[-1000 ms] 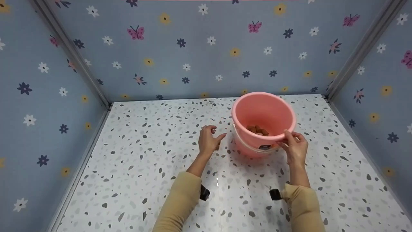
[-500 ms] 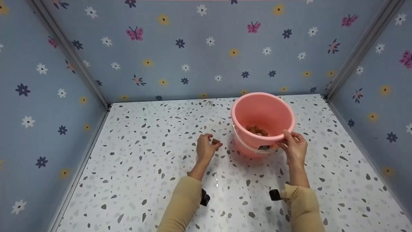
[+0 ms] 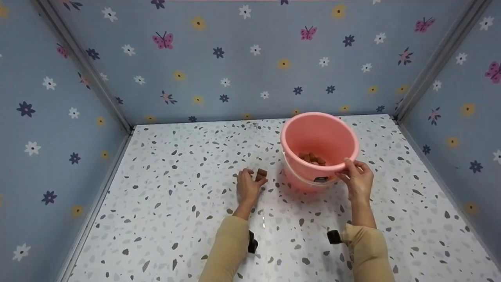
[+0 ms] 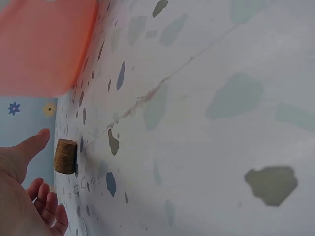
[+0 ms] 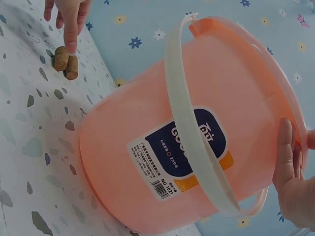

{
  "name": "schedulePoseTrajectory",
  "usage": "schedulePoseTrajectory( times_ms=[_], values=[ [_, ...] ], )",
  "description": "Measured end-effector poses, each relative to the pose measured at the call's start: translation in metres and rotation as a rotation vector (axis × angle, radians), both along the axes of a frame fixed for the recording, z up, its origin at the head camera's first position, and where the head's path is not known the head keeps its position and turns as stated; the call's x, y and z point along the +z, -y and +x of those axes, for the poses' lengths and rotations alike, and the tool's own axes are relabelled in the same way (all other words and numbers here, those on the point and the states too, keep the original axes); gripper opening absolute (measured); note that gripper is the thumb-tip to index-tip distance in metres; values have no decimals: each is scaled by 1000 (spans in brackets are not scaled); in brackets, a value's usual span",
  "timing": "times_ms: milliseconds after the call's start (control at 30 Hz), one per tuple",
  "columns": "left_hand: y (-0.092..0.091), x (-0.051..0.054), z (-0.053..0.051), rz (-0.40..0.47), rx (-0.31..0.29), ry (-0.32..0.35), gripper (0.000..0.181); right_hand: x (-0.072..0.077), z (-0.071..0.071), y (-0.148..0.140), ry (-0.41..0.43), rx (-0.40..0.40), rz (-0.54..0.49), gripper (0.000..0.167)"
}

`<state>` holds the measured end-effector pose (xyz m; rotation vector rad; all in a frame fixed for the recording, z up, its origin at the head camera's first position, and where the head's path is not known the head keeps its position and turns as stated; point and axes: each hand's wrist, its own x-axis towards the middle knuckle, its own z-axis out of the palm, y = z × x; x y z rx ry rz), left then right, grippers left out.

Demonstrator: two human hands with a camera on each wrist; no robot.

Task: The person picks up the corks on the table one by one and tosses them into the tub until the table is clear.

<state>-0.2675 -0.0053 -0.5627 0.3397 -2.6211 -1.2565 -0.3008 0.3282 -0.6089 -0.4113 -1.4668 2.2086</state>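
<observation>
Two brown corks point(image 5: 72, 67) lie side by side on the speckled surface. In the head view the corks point(image 3: 261, 173) are left of a pink bucket point(image 3: 313, 172). My left hand point(image 3: 247, 187) is over the surface just beside them, thumb and fingers apart. In the left wrist view a cork point(image 4: 65, 156) shows beyond the gap between thumb and fingers, not gripped. My right hand point(image 3: 358, 181) pinches the bucket's rim at its near right side, thumb on top and fingers outside. The bucket leans toward me. Several corks point(image 3: 312, 159) rest inside it.
A white handle point(image 5: 182, 98) hangs down the outside of the bucket, across its label point(image 5: 179, 147). Blue flowered panels point(image 3: 235, 58) wall in the speckled surface point(image 3: 176, 196) at the back and both sides.
My left hand has come down and slightly left, toward me, and the corks beside it now show more fully. The right hand keeps its hold on the rim.
</observation>
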Motion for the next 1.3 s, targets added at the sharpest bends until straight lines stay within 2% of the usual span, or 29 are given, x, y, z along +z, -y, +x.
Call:
schedulePoseTrajectory(
  times_ms=[233,367,967,1300],
  values=[
    [-2,-5,-1,-20,-5,72,45,-1,-2,-2,22,-19,7,50],
    [-4,-7,-2,-28,-6,90,45,-2,-2,-1,23,-21,16,51],
    [-7,-8,-3,-130,-3,114,34,-1,0,-1,-11,-2,7,48],
    [-7,-8,-4,-119,0,116,29,0,-1,-2,-11,-3,14,49]
  ],
)
